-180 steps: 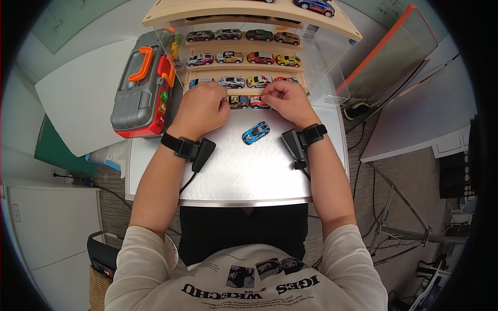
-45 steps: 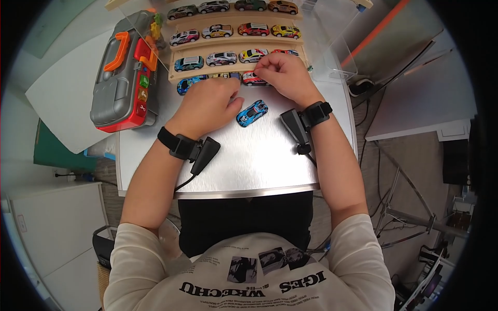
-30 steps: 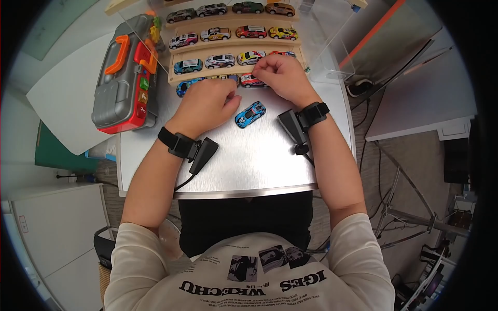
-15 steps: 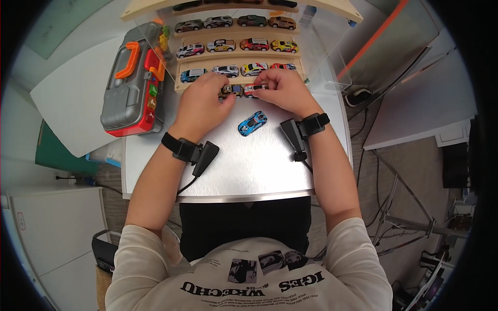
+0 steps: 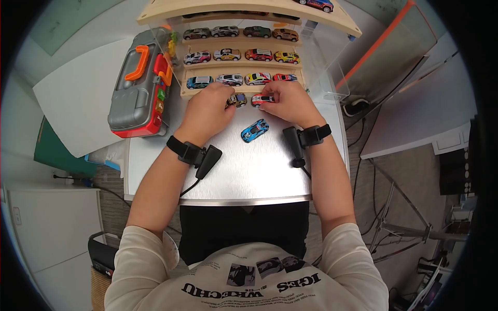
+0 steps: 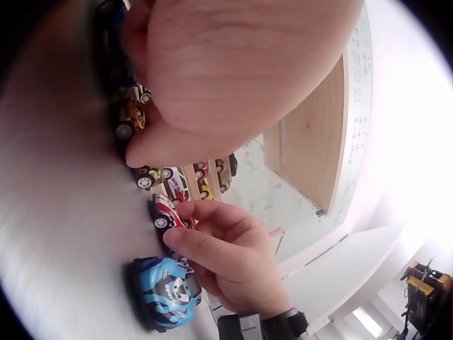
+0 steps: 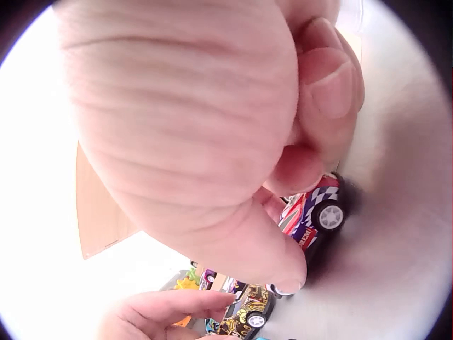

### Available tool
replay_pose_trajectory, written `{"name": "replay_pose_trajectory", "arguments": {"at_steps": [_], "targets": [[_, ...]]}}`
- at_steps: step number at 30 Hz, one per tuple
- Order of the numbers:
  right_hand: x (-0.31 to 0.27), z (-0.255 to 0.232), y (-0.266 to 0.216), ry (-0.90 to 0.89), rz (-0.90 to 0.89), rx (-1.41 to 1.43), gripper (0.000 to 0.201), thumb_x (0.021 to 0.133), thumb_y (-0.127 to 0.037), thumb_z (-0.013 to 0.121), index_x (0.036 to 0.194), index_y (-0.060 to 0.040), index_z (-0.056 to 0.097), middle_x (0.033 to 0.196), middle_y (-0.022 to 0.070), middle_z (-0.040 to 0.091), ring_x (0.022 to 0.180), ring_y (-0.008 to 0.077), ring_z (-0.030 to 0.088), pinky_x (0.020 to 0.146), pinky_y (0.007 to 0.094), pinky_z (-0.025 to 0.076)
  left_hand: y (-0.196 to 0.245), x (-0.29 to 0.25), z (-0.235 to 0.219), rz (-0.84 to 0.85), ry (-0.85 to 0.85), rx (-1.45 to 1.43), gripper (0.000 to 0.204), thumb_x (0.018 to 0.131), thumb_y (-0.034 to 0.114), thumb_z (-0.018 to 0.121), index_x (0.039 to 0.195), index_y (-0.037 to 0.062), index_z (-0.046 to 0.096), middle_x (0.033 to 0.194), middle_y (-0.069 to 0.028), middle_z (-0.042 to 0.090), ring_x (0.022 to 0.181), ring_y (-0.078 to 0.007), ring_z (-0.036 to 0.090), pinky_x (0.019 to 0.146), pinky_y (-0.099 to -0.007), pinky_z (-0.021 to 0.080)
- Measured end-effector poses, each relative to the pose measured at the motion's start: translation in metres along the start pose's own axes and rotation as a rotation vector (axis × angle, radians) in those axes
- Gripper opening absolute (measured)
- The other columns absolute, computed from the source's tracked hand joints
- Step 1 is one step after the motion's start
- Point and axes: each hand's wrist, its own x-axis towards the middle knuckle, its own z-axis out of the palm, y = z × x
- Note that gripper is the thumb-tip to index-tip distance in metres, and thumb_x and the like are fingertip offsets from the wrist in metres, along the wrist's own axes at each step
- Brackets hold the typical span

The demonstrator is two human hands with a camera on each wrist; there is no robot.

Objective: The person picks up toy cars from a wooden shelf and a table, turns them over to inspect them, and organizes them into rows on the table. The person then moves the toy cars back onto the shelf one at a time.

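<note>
My right hand pinches a red and white toy car between thumb and fingers on the metal tabletop. The right wrist view shows this car's checkered side and a wheel by the thumb. My left hand grips the left end of a black and gold toy car, thumb on its near side in the left wrist view. Between the two cars is a small gap. Nearer me lies a light-blue toy car, set at a slant and untouched. Another blue car is partly hidden by the left hand.
A wooden tiered display rack with clear side panels stands just behind the hands, toy cars lined on its steps. At left is a grey and red toolbox with an orange handle. The table's front edge runs before the person's body.
The red and white car has moved slightly right, away from the black and gold car, widening their gap. The light-blue car stays put. The head view has tilted up, showing more of the rack.
</note>
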Motion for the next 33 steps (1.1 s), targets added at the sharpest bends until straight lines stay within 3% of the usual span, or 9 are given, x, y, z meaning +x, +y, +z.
{"name": "replay_pose_trajectory", "arguments": {"at_steps": [4,8,10,23,25,26,29,31,33], "targets": [[-0.002,-0.004,-0.005,0.017,0.001,-0.052,0.033,0.075,-0.027,0.083,0.096,-0.0029,0.076,0.090,0.0185,0.075,0.086,0.0366,0.073,0.079,0.0428,0.058,0.001,0.000,0.000,-0.021,-0.057,0.023,0.033,0.084,0.016,0.076,0.112,-0.0005,0.074,0.109,-0.0184,0.071,0.104,-0.0380,0.068,0.090,-0.0450,0.056],[-0.003,-0.001,-0.002,0.048,0.002,-0.100,0.032,0.075,-0.029,0.083,0.093,-0.0037,0.077,0.089,0.0184,0.075,0.088,0.0363,0.073,0.080,0.0425,0.058,0.002,0.000,0.000,-0.013,-0.072,-0.002,0.033,0.085,0.018,0.076,0.112,-0.0007,0.074,0.108,-0.0179,0.070,0.102,-0.0379,0.068,0.089,-0.0452,0.056],[-0.003,0.003,0.005,0.067,-0.071,-0.114,0.036,0.074,-0.028,0.087,0.097,-0.0025,0.075,0.073,0.0113,0.067,0.068,0.0248,0.066,0.064,0.0369,0.052,0.001,0.000,0.001,0.014,-0.049,0.000,0.029,0.085,0.017,0.075,0.109,0.0005,0.073,0.107,-0.0176,0.069,0.100,-0.0382,0.069,0.087,-0.0466,0.057],[-0.004,-0.002,-0.003,0.034,-0.040,-0.065,0.035,0.075,-0.028,0.087,0.094,-0.0010,0.076,0.073,0.0109,0.067,0.065,0.0214,0.064,0.062,0.0350,0.051,0.001,-0.003,0.001,0.078,-0.034,-0.042,0.030,0.086,0.019,0.075,0.111,0.0018,0.072,0.108,-0.0162,0.068,0.098,-0.0377,0.068,0.085,-0.0451,0.057],[-0.004,-0.007,-0.009,-0.062,0.068,-0.054,0.037,0.074,-0.034,0.084,0.093,-0.0022,0.077,0.085,0.0208,0.074,0.081,0.0335,0.073,0.072,0.0411,0.057,0.000,-0.002,0.001,0.078,-0.045,-0.041,0.028,0.084,0.018,0.073,0.106,0.0006,0.072,0.104,-0.0174,0.067,0.097,-0.0383,0.068,0.084,-0.0466,0.058],[-0.005,-0.008,-0.010,-0.062,0.067,-0.059,0.037,0.074,-0.034,0.084,0.093,-0.0022,0.077,0.085,0.0208,0.074,0.081,0.0335,0.073,0.072,0.0411,0.057,0.000,-0.001,0.002,0.079,-0.060,-0.040,0.026,0.083,0.018,0.071,0.100,-0.0007,0.071,0.100,-0.0187,0.067,0.096,-0.0389,0.069,0.083,-0.0482,0.058],[-0.004,-0.009,-0.009,0.146,0.149,0.024,0.035,0.078,-0.030,0.081,0.097,-0.0017,0.077,0.085,0.0217,0.074,0.082,0.0333,0.073,0.072,0.0421,0.057,-0.003,-0.001,0.004,0.092,-0.058,-0.025,0.026,0.082,0.020,0.070,0.097,-0.0015,0.071,0.099,-0.0191,0.067,0.094,-0.0390,0.068,0.083,-0.0485,0.058],[-0.002,-0.008,0.007,0.397,0.171,-0.037,0.034,0.081,-0.024,0.077,0.107,-0.0014,0.076,0.089,0.0235,0.074,0.087,0.0375,0.074,0.077,0.0449,0.058,-0.002,-0.002,0.003,0.078,-0.067,-0.024,0.026,0.081,0.020,0.070,0.096,-0.0017,0.071,0.099,-0.0192,0.067,0.094,-0.0389,0.068,0.083,-0.0485,0.058],[-0.002,-0.008,0.016,0.388,0.176,-0.118,0.035,0.082,-0.022,0.075,0.112,-0.0017,0.075,0.093,0.0245,0.075,0.091,0.0397,0.073,0.081,0.0466,0.058,-0.002,-0.002,0.002,0.065,-0.080,-0.023,0.027,0.081,0.020,0.070,0.096,-0.0020,0.071,0.099,-0.0193,0.067,0.094,-0.0389,0.069,0.083,-0.0485,0.058]]}}
